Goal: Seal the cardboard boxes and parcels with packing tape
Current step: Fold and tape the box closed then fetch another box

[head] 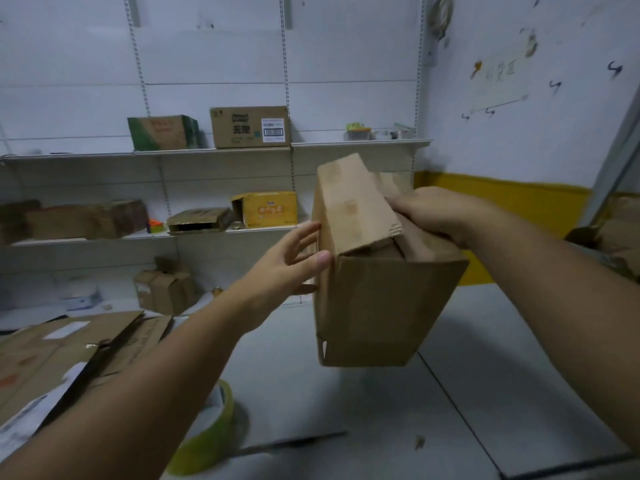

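Note:
A brown cardboard box [377,303] is held up in the air above the grey table [346,410], its top flaps partly folded, one flap standing up. My right hand [436,213] grips the top of the box from the right, fingers curled over the inner flaps. My left hand [291,265] lies against the box's left side with fingers spread and fairly straight, the thumb touching the edge. A roll of yellow-green packing tape [211,434] lies on the table below my left forearm, partly hidden by it.
Flattened cardboard sheets [69,351] lie on the table at the left. White wall shelves [214,152] behind carry several cardboard boxes. A small open box [162,289] stands at the table's back. More brown parcels [620,233] are stacked at the right edge.

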`<state>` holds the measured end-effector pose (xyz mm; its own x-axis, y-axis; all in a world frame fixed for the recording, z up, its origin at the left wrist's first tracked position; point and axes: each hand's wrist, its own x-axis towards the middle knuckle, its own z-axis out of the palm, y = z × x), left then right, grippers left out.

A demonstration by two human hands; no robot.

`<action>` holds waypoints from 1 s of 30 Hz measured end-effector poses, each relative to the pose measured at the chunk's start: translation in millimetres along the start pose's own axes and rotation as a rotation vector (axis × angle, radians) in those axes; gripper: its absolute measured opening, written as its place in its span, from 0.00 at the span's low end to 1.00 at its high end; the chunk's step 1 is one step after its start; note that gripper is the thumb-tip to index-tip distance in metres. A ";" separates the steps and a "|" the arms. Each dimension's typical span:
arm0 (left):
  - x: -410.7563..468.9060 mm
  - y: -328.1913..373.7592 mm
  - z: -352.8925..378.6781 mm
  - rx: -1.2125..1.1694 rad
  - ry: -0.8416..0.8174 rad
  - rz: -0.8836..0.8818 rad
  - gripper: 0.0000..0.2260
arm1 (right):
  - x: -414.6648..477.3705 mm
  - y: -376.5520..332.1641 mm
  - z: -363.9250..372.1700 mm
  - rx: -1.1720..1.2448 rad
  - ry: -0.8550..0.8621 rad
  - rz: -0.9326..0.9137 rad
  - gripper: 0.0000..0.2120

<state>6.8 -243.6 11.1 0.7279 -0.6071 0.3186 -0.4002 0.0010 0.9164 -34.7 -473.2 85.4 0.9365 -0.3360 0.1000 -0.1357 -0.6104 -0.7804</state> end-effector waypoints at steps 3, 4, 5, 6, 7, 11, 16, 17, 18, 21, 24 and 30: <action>-9.6 -13.9 -0.9 -0.033 -0.007 -0.103 0.37 | 4.6 -8.4 13.3 -0.077 -0.106 0.077 0.26; -14.8 -21.2 -0.3 -0.020 -0.007 -0.149 0.40 | 5.4 -5.7 21.6 -0.099 -0.145 0.100 0.26; -19.9 -29.2 1.0 0.005 -0.010 -0.185 0.42 | 8.4 -0.7 30.3 -0.136 -0.171 0.115 0.26; -24.5 -36.7 2.8 0.035 -0.016 -0.211 0.44 | 11.5 5.6 37.5 -0.173 -0.185 0.124 0.28; -27.7 -42.5 4.4 0.055 -0.022 -0.232 0.44 | 13.9 10.8 42.6 -0.203 -0.184 0.128 0.29; -29.2 -51.0 11.1 -0.012 0.066 -0.251 0.36 | 19.7 18.2 41.4 -0.202 -0.168 0.151 0.32; -33.4 -72.3 26.7 -0.115 0.211 -0.768 0.37 | 24.4 25.7 30.0 -0.149 -0.180 0.173 0.21; -31.5 -72.6 27.0 -0.206 0.188 -0.843 0.38 | 25.1 26.3 27.2 -0.113 -0.194 0.170 0.19; -28.0 -72.6 25.4 -0.317 0.179 -0.885 0.40 | 26.1 26.4 23.8 -0.078 -0.198 0.164 0.18; -20.8 -69.0 22.3 -0.539 0.250 -0.904 0.38 | 25.4 22.8 13.4 -0.060 -0.165 0.142 0.16; -18.7 -69.6 18.9 -0.381 0.326 -0.899 0.24 | 21.7 15.5 9.9 -0.134 -0.164 0.126 0.15; -27.3 -70.5 11.7 -0.115 0.413 -0.936 0.12 | 16.7 2.5 40.9 -0.200 -0.215 0.121 0.14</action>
<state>8.7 -236.4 -65.0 0.8640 -0.0829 -0.4967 0.4659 -0.2428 0.8509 -6.2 -451.0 59.9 0.9537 -0.2682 -0.1360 -0.2913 -0.7116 -0.6394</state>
